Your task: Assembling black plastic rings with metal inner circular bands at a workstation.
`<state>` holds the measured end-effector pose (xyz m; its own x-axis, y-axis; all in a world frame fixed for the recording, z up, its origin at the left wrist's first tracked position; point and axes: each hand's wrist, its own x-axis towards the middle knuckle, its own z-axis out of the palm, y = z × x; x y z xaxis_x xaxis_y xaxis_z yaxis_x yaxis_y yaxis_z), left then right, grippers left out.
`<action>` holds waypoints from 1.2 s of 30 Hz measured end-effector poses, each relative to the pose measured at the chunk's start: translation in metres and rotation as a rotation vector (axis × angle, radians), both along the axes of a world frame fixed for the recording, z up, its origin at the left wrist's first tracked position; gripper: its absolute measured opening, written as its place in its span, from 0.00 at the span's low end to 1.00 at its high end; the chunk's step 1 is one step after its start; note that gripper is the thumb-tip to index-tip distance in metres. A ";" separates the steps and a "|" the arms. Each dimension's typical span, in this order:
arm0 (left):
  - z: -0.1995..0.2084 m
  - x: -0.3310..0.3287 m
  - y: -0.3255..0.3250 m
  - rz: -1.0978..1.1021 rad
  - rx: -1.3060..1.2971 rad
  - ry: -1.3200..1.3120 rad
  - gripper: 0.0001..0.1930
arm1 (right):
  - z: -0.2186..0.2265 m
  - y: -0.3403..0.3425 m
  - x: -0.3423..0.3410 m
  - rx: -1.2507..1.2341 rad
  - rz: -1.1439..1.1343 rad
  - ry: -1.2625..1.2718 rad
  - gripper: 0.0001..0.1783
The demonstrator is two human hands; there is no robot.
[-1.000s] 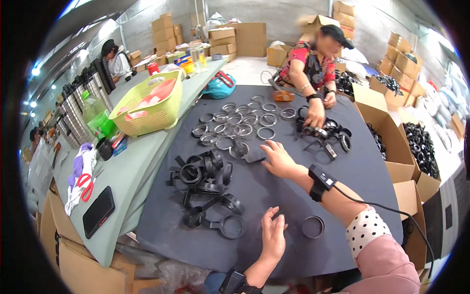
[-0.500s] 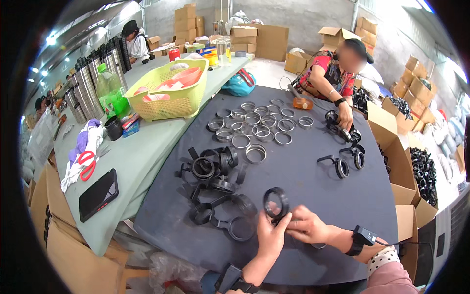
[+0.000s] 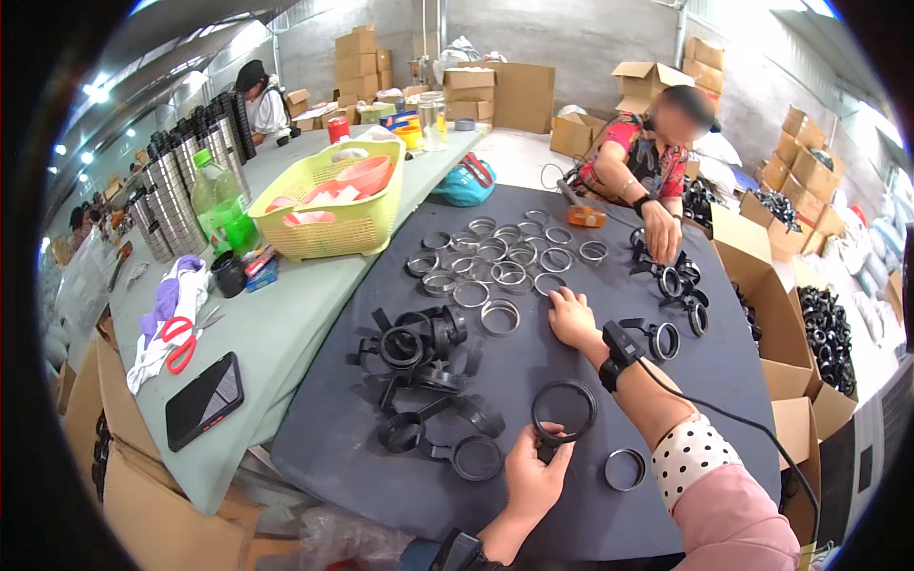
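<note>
My left hand [image 3: 533,476] grips the short handle of a black plastic ring [image 3: 565,411], holding the ring raised above the dark table [image 3: 381,504]. Farther off, my right hand [image 3: 574,319] is stretched forward, its fingertips at the near edge of a silver metal ring [image 3: 549,284]; they appear to pinch it. Several similar metal rings lie spread beyond. A lone ring [image 3: 625,469] rests on the table beneath my right forearm. To the left of my hands is a heap of black rings with handles [image 3: 419,343].
A co-worker's hand [image 3: 660,233] is over black ringed parts [image 3: 671,281] at the far right. An orange-based tool [image 3: 586,217] lies nearby. The green side table [image 3: 286,314] holds a yellow basket [image 3: 333,233], red scissors [image 3: 178,344] and a tablet [image 3: 205,401]. Open cartons [image 3: 752,252] line the right edge.
My right hand has left the black ring and reached forward to the metal rings. My left hand keeps the black ring, now tilted more face-up. The co-worker's hand has lifted slightly from the parts.
</note>
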<state>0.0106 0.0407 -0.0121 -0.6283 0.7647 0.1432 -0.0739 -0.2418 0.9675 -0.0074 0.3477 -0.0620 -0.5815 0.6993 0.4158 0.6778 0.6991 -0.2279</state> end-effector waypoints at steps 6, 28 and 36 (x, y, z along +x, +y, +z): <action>0.000 -0.003 -0.002 0.001 -0.005 -0.098 0.10 | 0.001 -0.035 0.051 -0.043 0.196 0.161 0.17; -0.039 0.017 0.003 0.032 -0.265 1.062 0.14 | 0.020 -0.246 0.365 -0.293 -0.038 0.245 0.44; -0.046 0.010 0.003 0.027 -0.239 1.020 0.15 | 0.052 -0.250 0.372 0.253 0.153 0.191 0.40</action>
<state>0.0210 0.0442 -0.0584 -0.3116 0.8306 0.4616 0.8066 -0.0256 0.5906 0.3651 0.0981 -0.0096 -0.5669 0.4710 0.6759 0.5224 0.8399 -0.1471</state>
